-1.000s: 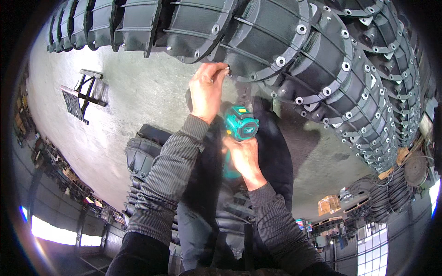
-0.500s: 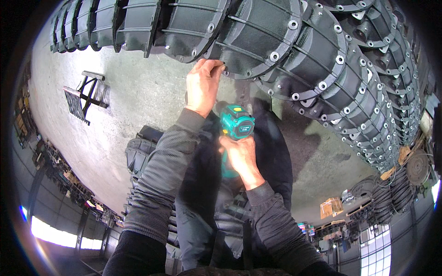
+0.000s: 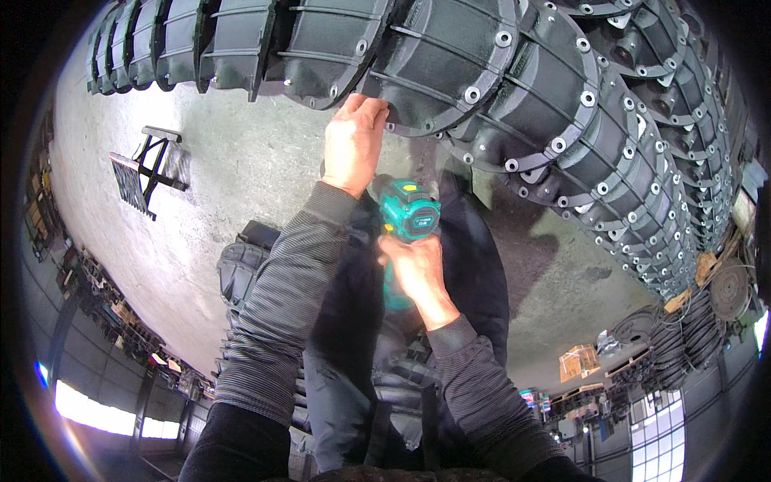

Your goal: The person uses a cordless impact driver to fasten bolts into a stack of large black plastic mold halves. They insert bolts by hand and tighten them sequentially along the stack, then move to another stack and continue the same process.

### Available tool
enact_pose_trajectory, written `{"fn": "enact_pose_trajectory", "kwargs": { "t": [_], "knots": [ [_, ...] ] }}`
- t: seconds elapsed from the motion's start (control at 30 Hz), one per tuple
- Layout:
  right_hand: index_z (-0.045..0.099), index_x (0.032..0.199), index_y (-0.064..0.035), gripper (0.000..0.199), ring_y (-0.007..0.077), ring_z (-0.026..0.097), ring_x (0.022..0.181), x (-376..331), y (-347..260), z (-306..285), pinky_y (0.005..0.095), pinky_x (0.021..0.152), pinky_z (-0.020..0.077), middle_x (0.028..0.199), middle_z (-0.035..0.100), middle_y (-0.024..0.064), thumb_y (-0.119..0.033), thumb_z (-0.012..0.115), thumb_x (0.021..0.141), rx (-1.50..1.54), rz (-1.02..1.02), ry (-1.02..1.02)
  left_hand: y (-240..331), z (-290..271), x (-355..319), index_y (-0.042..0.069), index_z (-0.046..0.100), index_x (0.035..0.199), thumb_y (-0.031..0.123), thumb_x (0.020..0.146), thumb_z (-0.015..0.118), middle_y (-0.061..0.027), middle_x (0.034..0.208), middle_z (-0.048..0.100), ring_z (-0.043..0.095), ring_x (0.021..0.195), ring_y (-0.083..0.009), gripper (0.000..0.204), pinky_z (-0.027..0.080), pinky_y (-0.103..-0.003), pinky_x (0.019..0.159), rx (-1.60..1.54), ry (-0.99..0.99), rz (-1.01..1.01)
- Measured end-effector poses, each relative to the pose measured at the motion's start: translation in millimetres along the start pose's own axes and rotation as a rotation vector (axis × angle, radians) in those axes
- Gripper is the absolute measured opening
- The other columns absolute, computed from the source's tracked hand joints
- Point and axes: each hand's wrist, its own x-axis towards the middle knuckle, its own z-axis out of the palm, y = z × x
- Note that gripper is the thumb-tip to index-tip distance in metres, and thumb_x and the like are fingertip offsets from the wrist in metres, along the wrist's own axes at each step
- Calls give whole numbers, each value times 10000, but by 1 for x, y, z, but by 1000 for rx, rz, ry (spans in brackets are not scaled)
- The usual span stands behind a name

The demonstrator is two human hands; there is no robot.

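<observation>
Grips a teal power tool [image 3: 411, 210] in right hand [image 3: 418, 269], bunches left hand [image 3: 353, 146] at black casing [image 3: 438, 84], hiding anything pinched.

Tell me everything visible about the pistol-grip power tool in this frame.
The pistol-grip power tool has a teal, plastic-looking housing with a dark, labelled rear cap, a yellow patch on top and a smaller yellow spot at its left. The right hand grips its handle; a blurred teal part shows beneath. Its rear faces the camera, its nose pointing away from the person. The tip is too obscured to make out.
</observation>
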Motion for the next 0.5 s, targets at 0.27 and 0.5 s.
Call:
{"fn": "enact_pose_trajectory", "kwargs": {
  "t": [0.27,0.5],
  "knots": [
    [723,989,-4,150,145,701,662,1,-4,0,330,619,534,825,739,34,-104,749,880,-28,-6,-13,-1,-1,-3,36,754,1006,77,921,756,-123,999,723,718,894,-343,94,574,-408,790,-7,17,43],
    [720,965,2,138,144,696,658,6,1,5,324,619,531,800,733,37,-104,745,881,-7,-22,-2,-2,5,-5,30,744,1014,65,935,763,-119,960,703,697,796,-281,88,564,-364,735,-85,68,0]
  ]
}}
